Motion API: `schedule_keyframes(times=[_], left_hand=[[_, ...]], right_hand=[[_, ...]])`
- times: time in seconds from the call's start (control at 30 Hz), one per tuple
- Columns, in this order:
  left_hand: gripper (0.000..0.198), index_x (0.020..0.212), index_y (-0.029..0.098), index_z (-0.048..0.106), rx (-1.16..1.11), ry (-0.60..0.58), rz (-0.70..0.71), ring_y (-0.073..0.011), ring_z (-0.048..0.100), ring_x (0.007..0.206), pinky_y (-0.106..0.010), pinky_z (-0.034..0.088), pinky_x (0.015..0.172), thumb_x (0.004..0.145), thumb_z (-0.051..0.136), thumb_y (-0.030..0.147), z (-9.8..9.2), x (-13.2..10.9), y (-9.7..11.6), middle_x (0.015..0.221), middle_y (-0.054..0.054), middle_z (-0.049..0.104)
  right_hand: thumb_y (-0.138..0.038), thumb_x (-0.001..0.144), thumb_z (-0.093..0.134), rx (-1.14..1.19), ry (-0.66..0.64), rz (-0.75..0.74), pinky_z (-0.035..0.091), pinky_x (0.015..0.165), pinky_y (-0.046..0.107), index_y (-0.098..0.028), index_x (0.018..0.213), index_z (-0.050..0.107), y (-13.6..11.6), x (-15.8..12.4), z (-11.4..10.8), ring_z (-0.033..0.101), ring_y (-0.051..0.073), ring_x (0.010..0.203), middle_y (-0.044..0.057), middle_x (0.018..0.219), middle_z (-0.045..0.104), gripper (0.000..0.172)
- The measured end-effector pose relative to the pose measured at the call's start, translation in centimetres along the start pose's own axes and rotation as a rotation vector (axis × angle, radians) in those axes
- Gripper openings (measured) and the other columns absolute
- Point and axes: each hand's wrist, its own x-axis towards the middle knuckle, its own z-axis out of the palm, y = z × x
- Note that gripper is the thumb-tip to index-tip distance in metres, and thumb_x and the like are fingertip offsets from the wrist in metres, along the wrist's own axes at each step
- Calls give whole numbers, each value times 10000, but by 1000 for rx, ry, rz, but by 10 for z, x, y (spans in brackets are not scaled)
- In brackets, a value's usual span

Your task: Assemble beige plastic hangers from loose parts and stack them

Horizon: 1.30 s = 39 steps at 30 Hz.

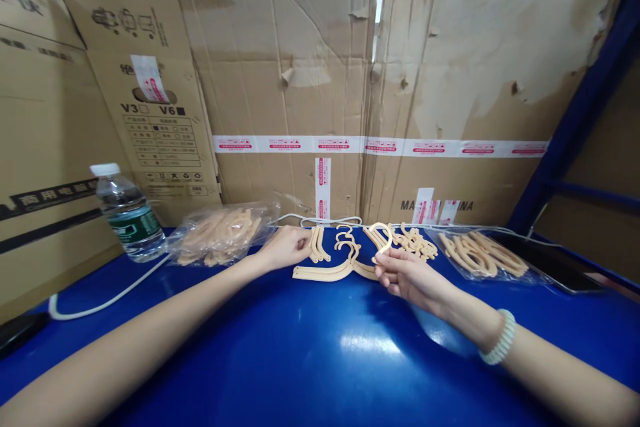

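L hand (287, 247) is lying on the blue desk (320, 360), fingertips touching a stack of curved beige parts (319, 245) (can't tell if grip is closed on them). R hand (407, 277) is holding a beige loop part (381, 235) at mid-desk, grip pinched narrow on it. Bagged parts (223, 233) are lying far left, nr a water bottle (127, 213).

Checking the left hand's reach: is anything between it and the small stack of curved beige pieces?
Nothing visible: the left hand touches the stack directly on the blue table. The right hand holds a separate loop-shaped piece nearby.
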Motion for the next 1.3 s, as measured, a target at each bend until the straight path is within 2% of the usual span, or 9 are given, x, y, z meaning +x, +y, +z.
schedule_keyframes(times=[0.1,0.3,0.5,0.63,0.77,0.97,1.1,1.2,1.3], left_hand=[[259,1164,154,600,-7,22,51,-215,650,963,-415,557,823,950,592,298,-4,-3,1,1147,-82,638],[280,1097,184,647,2,-20,115,-214,617,1017,-364,482,917,910,476,64,-12,-10,1,1062,-82,674],[204,909,202,669,1,-45,75,-222,593,958,-319,450,849,855,505,93,-13,-13,8,977,-56,642],[199,904,202,623,-54,8,-6,-188,601,854,-275,457,761,938,428,208,-11,-14,16,906,-19,616],[201,955,180,579,-115,106,-24,-203,604,882,-317,467,795,958,379,192,-11,-21,37,967,-55,623],[207,1080,178,548,-262,245,72,-192,616,980,-331,493,875,981,367,160,-18,-44,97,1051,-92,643],[143,961,182,627,-437,315,162,-205,613,1080,-343,482,952,959,486,155,-25,-53,122,1066,-88,677],[95,883,183,648,-634,327,65,-180,641,904,-303,545,794,907,566,140,-22,-53,129,948,-57,650],[95,853,196,564,-948,307,-116,-146,629,778,-289,569,709,835,644,146,-12,-51,133,859,-3,560]], right_hand=[[-340,667,833,26,2,-1,388,476,185,-189,795,548,6,-3,-1,582,88,555,14,706,699,347],[-355,665,841,63,9,-29,421,530,210,-187,822,600,11,-11,-4,617,112,677,21,858,714,333],[-376,619,868,68,15,-53,411,529,201,-178,804,624,12,-16,-2,583,96,652,-4,801,666,364],[-364,598,881,76,19,-58,410,514,194,-176,786,630,12,-19,-1,560,87,635,-13,784,644,366],[-348,604,881,84,22,-66,420,500,182,-170,793,642,12,-20,-1,551,84,626,-17,754,622,353],[-331,620,875,97,16,-67,451,503,188,-171,766,651,17,-23,4,556,91,616,-1,758,633,311],[-340,611,886,98,-5,-47,460,514,183,-167,770,668,23,-25,9,557,88,617,8,757,654,321],[-343,613,889,97,-33,-41,455,497,170,-169,778,670,28,-26,12,556,80,605,-2,753,658,325],[-341,623,887,92,-55,-54,459,490,160,-169,782,673,30,-26,13,567,75,603,-11,749,660,317]])
